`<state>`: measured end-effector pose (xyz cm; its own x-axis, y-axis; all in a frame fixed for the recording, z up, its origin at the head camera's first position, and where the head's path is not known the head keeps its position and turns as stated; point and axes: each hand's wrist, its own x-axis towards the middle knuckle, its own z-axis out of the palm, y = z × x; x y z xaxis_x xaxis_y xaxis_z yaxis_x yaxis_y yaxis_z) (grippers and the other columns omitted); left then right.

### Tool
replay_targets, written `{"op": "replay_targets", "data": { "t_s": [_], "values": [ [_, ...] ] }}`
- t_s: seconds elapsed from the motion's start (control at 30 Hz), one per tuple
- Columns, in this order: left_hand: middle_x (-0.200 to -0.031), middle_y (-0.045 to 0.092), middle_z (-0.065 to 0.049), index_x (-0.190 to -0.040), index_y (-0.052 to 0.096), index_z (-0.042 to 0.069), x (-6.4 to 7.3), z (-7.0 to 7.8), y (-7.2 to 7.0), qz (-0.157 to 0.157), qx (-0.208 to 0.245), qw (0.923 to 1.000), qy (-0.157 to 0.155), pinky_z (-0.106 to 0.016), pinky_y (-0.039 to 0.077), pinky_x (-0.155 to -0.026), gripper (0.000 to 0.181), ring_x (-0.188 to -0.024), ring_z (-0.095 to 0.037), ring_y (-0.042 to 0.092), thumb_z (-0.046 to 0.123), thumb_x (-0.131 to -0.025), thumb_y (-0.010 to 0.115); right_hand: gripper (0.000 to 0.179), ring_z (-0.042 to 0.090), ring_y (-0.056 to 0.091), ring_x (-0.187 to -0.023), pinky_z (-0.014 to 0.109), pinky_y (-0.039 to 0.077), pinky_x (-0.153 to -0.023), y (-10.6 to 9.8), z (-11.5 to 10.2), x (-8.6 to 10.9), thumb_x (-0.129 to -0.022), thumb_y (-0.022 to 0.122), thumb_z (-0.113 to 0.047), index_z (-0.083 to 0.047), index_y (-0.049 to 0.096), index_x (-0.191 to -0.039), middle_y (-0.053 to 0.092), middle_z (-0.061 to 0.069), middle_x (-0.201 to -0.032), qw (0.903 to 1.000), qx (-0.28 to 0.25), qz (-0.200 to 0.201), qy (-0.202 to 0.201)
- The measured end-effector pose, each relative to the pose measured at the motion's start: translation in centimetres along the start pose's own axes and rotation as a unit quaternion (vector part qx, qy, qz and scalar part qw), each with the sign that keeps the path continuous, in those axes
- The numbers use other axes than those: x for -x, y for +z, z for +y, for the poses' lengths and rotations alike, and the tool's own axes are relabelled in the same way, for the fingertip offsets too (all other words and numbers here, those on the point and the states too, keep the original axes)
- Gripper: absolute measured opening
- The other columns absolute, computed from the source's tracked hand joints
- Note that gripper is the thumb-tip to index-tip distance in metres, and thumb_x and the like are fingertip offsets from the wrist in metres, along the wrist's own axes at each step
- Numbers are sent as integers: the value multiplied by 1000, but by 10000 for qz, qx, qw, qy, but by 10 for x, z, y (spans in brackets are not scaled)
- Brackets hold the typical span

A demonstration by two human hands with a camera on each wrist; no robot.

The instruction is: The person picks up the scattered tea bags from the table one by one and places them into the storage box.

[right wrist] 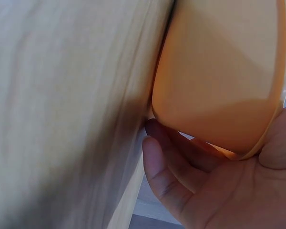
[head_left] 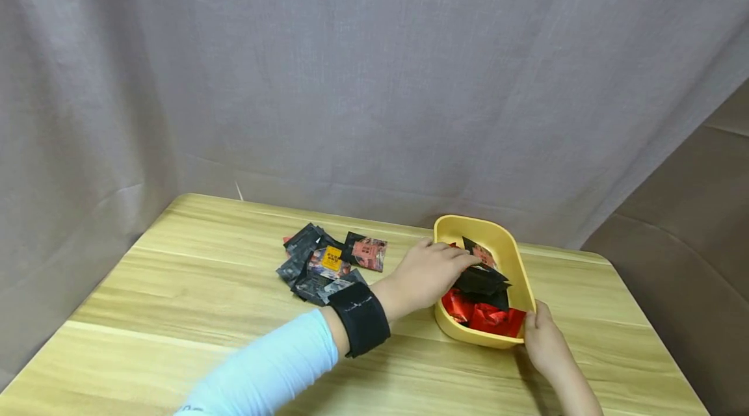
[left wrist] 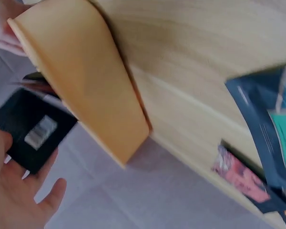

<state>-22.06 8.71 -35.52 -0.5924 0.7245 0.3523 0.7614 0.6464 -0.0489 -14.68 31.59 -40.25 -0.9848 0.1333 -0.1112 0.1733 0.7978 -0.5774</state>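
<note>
My left hand (head_left: 430,273) is over the left side of a yellow plastic bin (head_left: 517,273). In the left wrist view it holds a small black packet (left wrist: 26,121) with a white barcode label, beside the bin's rim. Shiny red packets (head_left: 488,318) lie at the near end inside the bin, with black packets (head_left: 480,283) on and behind them; my left fingers partly hide these. At the near right corner my right hand (head_left: 550,344) grips the bin, thumb at the rim and fingers curled under its end in the right wrist view.
A loose pile of mostly black packets (head_left: 330,266), some with coloured labels, lies on the wooden table (head_left: 193,286) left of the bin. Behind the table hangs a grey cloth (head_left: 351,78), close to its back edge.
</note>
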Motion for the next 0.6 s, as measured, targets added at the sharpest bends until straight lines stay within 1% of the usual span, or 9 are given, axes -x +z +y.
{"op": "replay_targets", "data": {
  "t_s": [0.1, 0.17, 0.23, 0.33, 0.43, 0.5, 0.6],
  "values": [
    [-127, 65, 13, -133, 52, 32, -5, 7, 9, -231, 89, 9997, 41, -34, 51, -95, 36, -112, -8, 58, 27, -100, 39, 47, 58, 30, -125, 69, 27, -106, -1, 1, 1, -101, 12, -10, 18, 13, -139, 34, 50, -132, 10000, -47, -37, 31],
    [-125, 65, 13, -134, 51, 32, -5, 10, 12, -414, 190, 9990, 13, -33, 51, -93, 36, -112, -7, 58, 29, -101, 38, 48, 58, 29, -125, 69, 27, -106, -1, 0, 1, -101, 12, -10, 18, 12, -139, 33, 50, -133, 9999, -74, -64, 34],
    [-128, 64, 12, -136, 49, 32, -4, 12, 15, -604, 311, 9977, -6, -34, 51, -94, 37, -114, -6, 57, 32, -101, 37, 48, 58, 28, -126, 69, 26, -106, 0, 0, 2, -101, 11, -10, 18, 11, -140, 32, 50, -134, 9999, -75, -90, 61],
    [-137, 57, 11, -140, 44, 31, -2, 13, 18, -942, 481, 9944, 25, -37, 46, -102, 42, -123, -7, 51, 39, -101, 33, 48, 58, 27, -126, 70, 25, -107, 0, 0, 2, -100, 10, -10, 18, 11, -140, 31, 51, -134, 9999, -97, -85, 43],
    [-148, 45, 9, -144, 38, 31, 1, 11, 20, -1210, 544, 9911, 85, -41, 39, -110, 47, -133, -10, 41, 46, -100, 27, 48, 59, 27, -126, 70, 25, -107, -1, 0, 2, -101, 10, -10, 19, 11, -139, 31, 51, -133, 9999, -115, -68, -1],
    [-152, 40, 7, -145, 36, 30, 3, 8, 22, -1235, 536, 9908, 113, -43, 36, -112, 49, -136, -12, 37, 48, -100, 25, 48, 58, 27, -126, 70, 25, -107, -1, 0, 1, -101, 11, -10, 19, 11, -139, 31, 51, -134, 9999, -119, -70, 8],
    [-153, 38, 5, -145, 37, 28, 5, -1, 23, -1142, 511, 9921, 122, -43, 35, -113, 49, -137, -14, 36, 46, -101, 26, 49, 58, 28, -126, 70, 26, -106, 1, 4, -1, -101, 11, -11, 19, 12, -139, 32, 51, -133, 9999, -133, -29, -14]
  ]
}}
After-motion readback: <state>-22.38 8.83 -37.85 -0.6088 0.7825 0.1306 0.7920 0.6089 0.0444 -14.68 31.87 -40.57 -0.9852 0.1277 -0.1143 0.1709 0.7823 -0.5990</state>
